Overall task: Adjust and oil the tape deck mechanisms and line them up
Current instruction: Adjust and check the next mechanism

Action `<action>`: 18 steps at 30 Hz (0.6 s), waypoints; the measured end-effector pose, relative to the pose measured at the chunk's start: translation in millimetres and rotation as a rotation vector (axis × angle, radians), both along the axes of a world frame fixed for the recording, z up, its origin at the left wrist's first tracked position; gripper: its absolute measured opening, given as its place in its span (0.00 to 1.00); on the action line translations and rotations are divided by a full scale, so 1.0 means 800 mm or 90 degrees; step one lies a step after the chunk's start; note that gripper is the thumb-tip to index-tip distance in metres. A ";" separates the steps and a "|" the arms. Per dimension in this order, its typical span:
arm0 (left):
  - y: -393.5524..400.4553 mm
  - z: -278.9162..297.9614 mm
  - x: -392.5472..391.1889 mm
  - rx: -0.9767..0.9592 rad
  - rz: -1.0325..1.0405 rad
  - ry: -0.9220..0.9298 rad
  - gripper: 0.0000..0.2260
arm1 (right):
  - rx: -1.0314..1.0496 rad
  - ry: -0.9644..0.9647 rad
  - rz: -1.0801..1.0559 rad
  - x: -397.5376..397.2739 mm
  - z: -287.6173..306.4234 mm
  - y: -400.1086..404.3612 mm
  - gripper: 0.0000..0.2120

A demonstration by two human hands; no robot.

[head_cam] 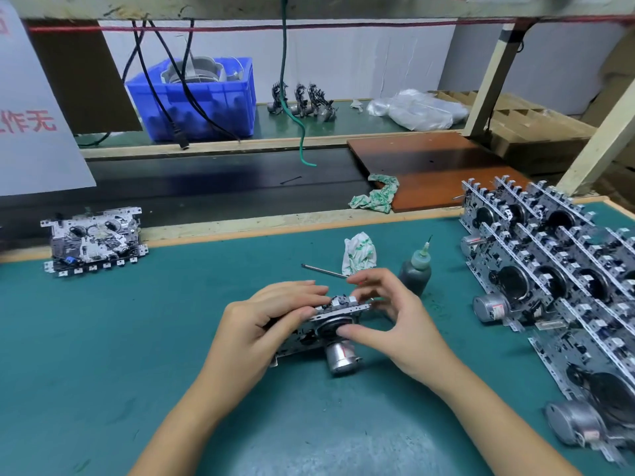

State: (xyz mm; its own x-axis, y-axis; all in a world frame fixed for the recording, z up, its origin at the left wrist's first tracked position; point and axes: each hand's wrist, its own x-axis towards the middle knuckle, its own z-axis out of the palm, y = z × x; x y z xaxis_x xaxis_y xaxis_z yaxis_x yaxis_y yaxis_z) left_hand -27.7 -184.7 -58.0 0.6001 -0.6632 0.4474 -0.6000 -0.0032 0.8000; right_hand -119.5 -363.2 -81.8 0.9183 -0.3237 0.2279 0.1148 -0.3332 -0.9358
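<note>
Both hands have the tape deck mechanism (319, 331) tipped up on edge on the green bench (103, 338): left hand (264, 324) gripping its side, right hand (388, 314) pinching the top. Bare metal chassis, dark flywheel, silver motor can underneath. Oil bottle (416, 269) just behind.

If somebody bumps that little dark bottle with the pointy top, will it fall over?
Probably yes. The oil bottle is tall on a small base, so a bump would likely tip it. Its round body might then roll on the green mat. It looks like soft plastic, so it probably would not break.
</note>
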 end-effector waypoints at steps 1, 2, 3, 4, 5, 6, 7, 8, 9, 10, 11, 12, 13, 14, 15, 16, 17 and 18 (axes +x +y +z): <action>0.000 0.000 0.000 0.001 -0.001 -0.004 0.09 | -0.007 0.009 0.017 0.001 0.001 0.000 0.21; -0.001 -0.001 0.000 -0.002 0.000 -0.008 0.09 | -0.017 0.016 0.031 0.002 0.001 0.000 0.20; -0.001 -0.001 0.000 -0.004 0.000 -0.011 0.09 | -0.024 0.024 0.042 0.003 0.002 0.000 0.18; -0.001 -0.002 0.001 -0.006 0.000 -0.013 0.10 | -0.024 0.030 0.052 0.005 0.003 0.001 0.17; -0.001 -0.002 0.001 -0.007 -0.001 -0.011 0.10 | -0.020 0.036 0.060 0.006 0.003 0.001 0.16; -0.002 -0.002 0.001 -0.008 -0.002 -0.007 0.10 | -0.013 0.038 0.066 0.007 0.004 0.000 0.15; -0.002 -0.003 0.001 -0.009 -0.003 -0.001 0.10 | -0.004 0.036 0.070 0.008 0.004 0.000 0.15; -0.002 -0.003 0.001 -0.010 -0.005 0.008 0.10 | 0.011 0.031 0.075 0.008 0.003 0.000 0.15; -0.002 -0.003 0.001 -0.011 -0.008 0.016 0.10 | 0.030 0.026 0.081 0.008 0.003 0.000 0.14; -0.003 -0.002 0.001 -0.012 -0.011 0.023 0.10 | 0.050 0.023 0.088 0.008 0.002 0.001 0.15; -0.003 -0.002 0.001 -0.013 -0.013 0.026 0.11 | 0.070 0.022 0.095 0.008 0.002 0.002 0.15; -0.003 -0.002 0.001 -0.014 -0.015 0.028 0.11 | 0.089 0.024 0.100 0.008 0.001 0.003 0.16; -0.003 -0.002 0.001 -0.013 -0.015 0.029 0.11 | 0.105 0.031 0.104 0.008 0.001 0.004 0.16; -0.004 -0.002 0.001 -0.012 -0.014 0.029 0.11 | 0.116 0.038 0.107 0.008 0.002 0.004 0.16; -0.004 -0.002 0.001 -0.012 -0.013 0.029 0.11 | 0.118 0.043 0.107 0.009 0.003 0.003 0.16; -0.004 -0.003 0.001 -0.012 -0.013 0.031 0.11 | 0.113 0.044 0.106 0.009 0.004 0.003 0.16; -0.004 -0.003 0.001 -0.013 -0.013 0.035 0.11 | 0.113 0.044 0.106 0.010 0.005 0.003 0.16; -0.003 -0.004 0.001 -0.015 -0.014 0.038 0.11 | 0.116 0.043 0.107 0.010 0.006 0.003 0.16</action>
